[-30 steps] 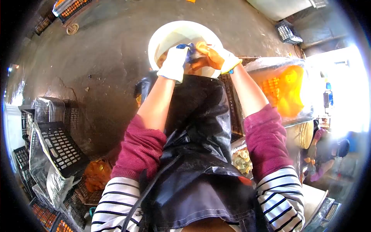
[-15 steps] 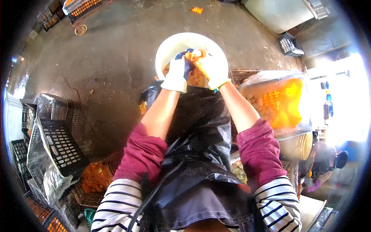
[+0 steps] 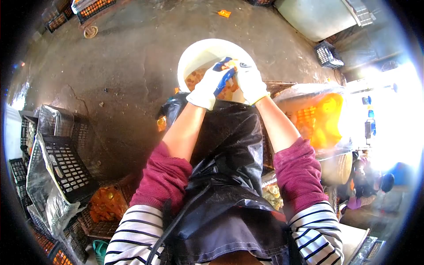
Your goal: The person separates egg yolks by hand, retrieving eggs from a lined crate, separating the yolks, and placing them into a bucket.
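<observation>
A round white tub (image 3: 186, 56) stands on the floor in front of me, with many small orange pieces (image 3: 194, 78) lying in it. Over its near side, my left hand (image 3: 207, 87), in a white glove with a blue palm, closes its fingers around a small orange piece (image 3: 229, 65). Close beside it, my right hand (image 3: 251, 83), also gloved in white, bends its fingers against the same piece. The gloves cover much of the piece, and its exact kind is hard to make out.
To the right is a plastic-lined crate (image 3: 289, 93) holding a bright yellow-orange item (image 3: 327, 121). Black crates (image 3: 66, 170) and a crate of orange scraps (image 3: 105, 204) stand at the left. A large pale tank (image 3: 316, 17) is at the back right. Another person (image 3: 366, 181) is at far right.
My hands have turned and drawn together at the fingertips. Less orange shows by the right hand, and more of the tub's contents is visible. The view has shifted slightly.
</observation>
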Tool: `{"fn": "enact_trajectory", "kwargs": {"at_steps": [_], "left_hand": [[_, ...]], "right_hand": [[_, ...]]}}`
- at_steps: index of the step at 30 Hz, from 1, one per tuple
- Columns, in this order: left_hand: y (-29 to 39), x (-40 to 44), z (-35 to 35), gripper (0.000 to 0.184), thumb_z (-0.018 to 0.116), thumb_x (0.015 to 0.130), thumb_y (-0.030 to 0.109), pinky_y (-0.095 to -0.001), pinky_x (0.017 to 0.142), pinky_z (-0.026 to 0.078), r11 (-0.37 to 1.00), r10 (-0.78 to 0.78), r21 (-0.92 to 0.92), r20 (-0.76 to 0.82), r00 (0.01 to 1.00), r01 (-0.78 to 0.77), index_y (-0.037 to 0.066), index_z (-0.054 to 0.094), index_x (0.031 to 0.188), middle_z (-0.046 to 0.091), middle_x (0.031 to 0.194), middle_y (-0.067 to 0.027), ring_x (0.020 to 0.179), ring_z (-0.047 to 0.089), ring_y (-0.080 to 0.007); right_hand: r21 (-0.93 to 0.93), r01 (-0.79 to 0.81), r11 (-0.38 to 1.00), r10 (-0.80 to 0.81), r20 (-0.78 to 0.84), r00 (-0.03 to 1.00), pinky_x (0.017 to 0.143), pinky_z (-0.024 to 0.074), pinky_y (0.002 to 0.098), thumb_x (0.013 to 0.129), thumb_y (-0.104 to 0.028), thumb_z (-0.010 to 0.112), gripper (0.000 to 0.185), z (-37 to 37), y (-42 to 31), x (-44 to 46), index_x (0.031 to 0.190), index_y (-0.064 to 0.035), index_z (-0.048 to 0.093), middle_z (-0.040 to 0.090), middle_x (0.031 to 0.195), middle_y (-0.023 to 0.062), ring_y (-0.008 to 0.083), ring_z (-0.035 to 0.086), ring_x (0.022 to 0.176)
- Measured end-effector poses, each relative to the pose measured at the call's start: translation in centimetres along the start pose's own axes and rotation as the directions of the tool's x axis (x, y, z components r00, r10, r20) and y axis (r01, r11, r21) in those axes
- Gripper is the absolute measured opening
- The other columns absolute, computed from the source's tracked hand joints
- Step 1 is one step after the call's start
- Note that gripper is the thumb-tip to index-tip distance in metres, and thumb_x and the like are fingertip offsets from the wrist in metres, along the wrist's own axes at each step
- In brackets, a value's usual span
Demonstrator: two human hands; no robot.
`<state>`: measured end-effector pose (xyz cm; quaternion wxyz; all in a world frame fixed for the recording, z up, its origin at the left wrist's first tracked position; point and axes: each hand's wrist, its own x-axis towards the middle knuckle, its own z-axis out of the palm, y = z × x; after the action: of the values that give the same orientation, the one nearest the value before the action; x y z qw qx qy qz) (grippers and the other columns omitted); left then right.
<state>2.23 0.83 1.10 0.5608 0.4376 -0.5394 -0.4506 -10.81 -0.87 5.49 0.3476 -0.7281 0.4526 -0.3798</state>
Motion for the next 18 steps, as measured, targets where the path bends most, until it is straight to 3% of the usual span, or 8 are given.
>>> {"fn": "enact_trajectory", "kwargs": {"at_steps": [3, 4, 6, 9, 10, 15, 17, 18], "left_hand": [[0.5, 0.1, -0.5, 0.031, 0.052, 0.09, 0.021, -0.0282, 0.088, 0.042, 0.839, -0.25, -0.467, 0.126, 0.96, 0.28, 0.005, 0.058, 0.116, 0.06, 0.108, -0.0068, 0.102, 0.055, -0.0153], [1.3, 0.4, -1.1, 0.032, 0.055, 0.089, 0.025, -0.0284, 0.085, 0.044, 0.94, -0.307, -0.122, 0.107, 0.946, 0.319, 0.007, 0.06, 0.114, 0.061, 0.105, -0.0068, 0.098, 0.056, -0.0144], [-2.9, 1.1, -1.7, 0.022, 0.052, 0.089, 0.021, -0.0285, 0.073, 0.048, 0.987, -0.112, -0.124, -0.073, 0.991, 0.102, 0.006, 0.061, 0.102, 0.063, 0.092, -0.0081, 0.083, 0.06, -0.0169], [-3.8, 1.2, -2.1, 0.022, 0.046, 0.092, 0.018, -0.0294, 0.066, 0.049, 0.971, -0.108, -0.234, -0.245, 0.964, 0.05, 0.002, 0.06, 0.098, 0.063, 0.084, -0.0093, 0.076, 0.061, -0.0195], [-4.1, 1.8, -2.0, 0.025, 0.045, 0.092, 0.02, -0.0318, 0.066, 0.05, 0.711, -0.399, -0.683, -0.199, 0.895, 0.165, 0.001, 0.058, 0.102, 0.064, 0.088, -0.0087, 0.077, 0.061, -0.0199], [-2.1, 1.2, -1.9, 0.03, 0.046, 0.094, 0.029, -0.0292, 0.056, 0.05, 0.622, -0.395, -0.759, -0.091, 0.914, 0.192, 0.002, 0.056, 0.105, 0.064, 0.084, -0.01, 0.064, 0.062, -0.0217], [-3.4, 1.3, -1.7, 0.031, 0.047, 0.093, 0.03, -0.0286, 0.058, 0.051, 0.862, -0.143, -0.505, -0.171, 0.975, 0.038, 0.003, 0.056, 0.104, 0.064, 0.082, -0.0088, 0.068, 0.062, -0.0209], [-3.8, 1.4, -1.6, 0.033, 0.046, 0.093, 0.032, -0.0285, 0.059, 0.051, 0.841, -0.198, -0.531, -0.12, 0.973, 0.106, 0.003, 0.057, 0.105, 0.065, 0.085, -0.0089, 0.07, 0.062, -0.0207]], "right_hand": [[-0.341, -0.073, 0.937, 0.09, 0.032, 0.995, 0.079, 0.0459, 0.0307, 0.093, -0.023, 0.045, 0.029, -0.6, 3.7, 0.4, 0.099, -0.0014, 0.062, 0.063, 0.096, 0.0103, 0.0197, 0.058, 0.092], [-0.362, -0.067, 0.93, 0.089, 0.045, 0.995, 0.079, 0.0462, 0.0313, 0.092, -0.022, 0.045, 0.028, -1.2, 4.2, 0.5, 0.098, -0.0015, 0.062, 0.063, 0.095, 0.0103, 0.0199, 0.059, 0.091], [-0.403, -0.069, 0.913, 0.103, 0.065, 0.993, 0.078, 0.0469, 0.0325, 0.091, -0.02, 0.047, 0.025, -2.7, 5.4, -0.2, 0.096, -0.0016, 0.063, 0.064, 0.093, 0.0103, 0.0203, 0.059, 0.089], [0.066, -0.19, 0.98, 0.181, 0.126, 0.975, 0.075, 0.0489, 0.0307, 0.089, -0.018, 0.049, 0.021, -6.3, 3.0, -2.9, 0.095, -0.0006, 0.06, 0.063, 0.096, 0.0113, 0.0184, 0.06, 0.084], [0.299, -0.264, 0.917, 0.234, 0.132, 0.963, 0.075, 0.0497, 0.0297, 0.089, -0.017, 0.049, 0.021, -7.7, 2.4, -4.1, 0.099, -0.0002, 0.058, 0.062, 0.101, 0.0123, 0.0177, 0.06, 0.084], [0.795, -0.218, 0.566, 0.175, 0.142, 0.974, 0.1, 0.0394, 0.0317, 0.093, -0.008, 0.04, 0.033, -17.4, 4.6, -13.4, 0.124, 0.0018, 0.045, 0.051, 0.126, 0.0138, 0.0232, 0.053, 0.11], [0.532, -0.073, 0.843, 0.189, -0.167, 0.968, 0.099, 0.0403, 0.0326, 0.093, -0.009, 0.042, 0.034, -21.0, 5.4, -20.1, 0.126, 0.0002, 0.044, 0.051, 0.126, 0.0122, 0.0235, 0.052, 0.111], [-0.166, -0.181, 0.969, 0.129, -0.282, 0.951, 0.095, 0.0426, 0.0324, 0.094, -0.014, 0.043, 0.03, -23.6, 6.0, -23.7, 0.121, -0.0019, 0.048, 0.052, 0.123, 0.0109, 0.0226, 0.054, 0.107]]}}
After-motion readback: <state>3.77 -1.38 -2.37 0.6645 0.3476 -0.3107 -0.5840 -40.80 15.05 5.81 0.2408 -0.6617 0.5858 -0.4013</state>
